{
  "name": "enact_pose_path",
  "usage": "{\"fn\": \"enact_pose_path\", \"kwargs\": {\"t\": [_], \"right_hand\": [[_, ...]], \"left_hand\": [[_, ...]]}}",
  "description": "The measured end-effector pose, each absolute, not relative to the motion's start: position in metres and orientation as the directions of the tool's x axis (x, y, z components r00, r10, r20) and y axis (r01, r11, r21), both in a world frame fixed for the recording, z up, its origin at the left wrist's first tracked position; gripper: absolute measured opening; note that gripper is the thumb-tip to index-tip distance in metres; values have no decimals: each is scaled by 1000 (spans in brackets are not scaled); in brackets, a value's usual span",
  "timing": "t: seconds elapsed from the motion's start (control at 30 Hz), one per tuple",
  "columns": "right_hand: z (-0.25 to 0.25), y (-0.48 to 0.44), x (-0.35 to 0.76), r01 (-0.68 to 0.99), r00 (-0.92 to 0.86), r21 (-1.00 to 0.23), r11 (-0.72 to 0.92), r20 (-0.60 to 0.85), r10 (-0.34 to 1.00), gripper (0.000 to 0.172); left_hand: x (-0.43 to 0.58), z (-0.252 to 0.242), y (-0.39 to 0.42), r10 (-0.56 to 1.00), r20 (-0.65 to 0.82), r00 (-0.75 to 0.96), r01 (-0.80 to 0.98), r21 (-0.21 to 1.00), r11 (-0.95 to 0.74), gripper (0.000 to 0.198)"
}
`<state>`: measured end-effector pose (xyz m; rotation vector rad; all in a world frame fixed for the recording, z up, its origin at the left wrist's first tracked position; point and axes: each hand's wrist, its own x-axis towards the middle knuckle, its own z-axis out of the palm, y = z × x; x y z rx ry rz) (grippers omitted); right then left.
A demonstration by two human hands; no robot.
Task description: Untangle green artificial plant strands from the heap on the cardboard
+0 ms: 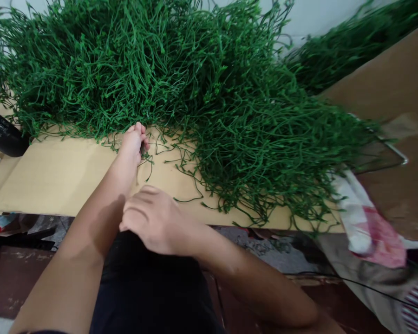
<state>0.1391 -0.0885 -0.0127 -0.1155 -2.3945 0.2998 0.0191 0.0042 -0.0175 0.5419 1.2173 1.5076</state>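
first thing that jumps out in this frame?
The big heap of green plastic stems filling the upper half, spread over a cardboard sheet. At its near edge the left hand is closed on a few loose strands, while the right hand rests lower, over the lap. A black bottle lies at the far left edge.
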Motion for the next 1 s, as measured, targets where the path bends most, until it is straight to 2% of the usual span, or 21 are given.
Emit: {"fn": "enact_pose_path", "kwargs": {"t": [0.07,0.2,0.3,0.37,0.5,0.6,0.67,0.73,0.83,1.0], "right_hand": [[-6,-90,140,34,-750,-230,973,637,177,21],[-3,-51,157,363,-526,-406,839,654,544,21],[-13,-20,166,510,-352,-502,699,619,702,17],[-24,-8,164,546,-323,-519,658,594,737,16],[-47,4,147,560,-361,-543,626,520,774,49],[-56,10,139,504,-378,-665,552,405,833,61],[-57,12,138,432,-390,-751,499,343,855,53],[-55,12,138,370,-420,-796,478,316,851,35],[-50,10,139,404,-456,-770,494,298,838,10],[-38,-1,142,571,-462,-646,506,257,849,19]], "left_hand": [[16,-18,3,931,-237,-279,-479,874,79,27],[17,-21,1,955,-251,-155,-523,842,136,25],[18,-24,5,958,-268,-102,-536,826,174,25],[17,-26,7,961,-265,-77,-539,822,183,25],[14,-28,9,964,-256,-68,-534,826,181,24],[12,-23,7,959,-268,-88,-540,822,181,25],[13,-19,5,958,-272,-90,-548,817,180,25],[15,-16,4,963,-259,-76,-556,813,175,24],[17,-14,3,974,-222,-52,-560,814,156,22],[17,-12,3,980,-187,-68,-519,845,126,20]]}}
